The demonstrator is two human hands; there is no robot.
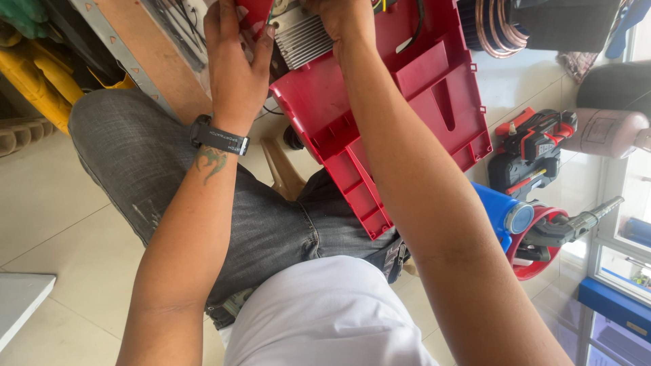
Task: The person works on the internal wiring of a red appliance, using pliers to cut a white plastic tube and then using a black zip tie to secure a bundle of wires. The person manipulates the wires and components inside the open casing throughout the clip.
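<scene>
I sit with a red plastic casing (407, 108) propped on my lap, tilted away from me. My left hand (234, 61) grips the casing's upper left edge, fingers curled over a red part at the top. My right hand (346, 24) rests on the top of the casing, fingers closed beside a ribbed silver heat sink (302, 37). The fingertips of both hands run out of view at the top. A black watch (218, 137) is on my left wrist.
A red and black power tool (532, 146) lies on the tiled floor at right, next to a pink gas cylinder (607, 132). A blue container (502, 213) and a red ring with a grey nozzle (556, 230) sit below. Coiled copper tubing (495, 27) is top right. Yellow items (41, 74) are at left.
</scene>
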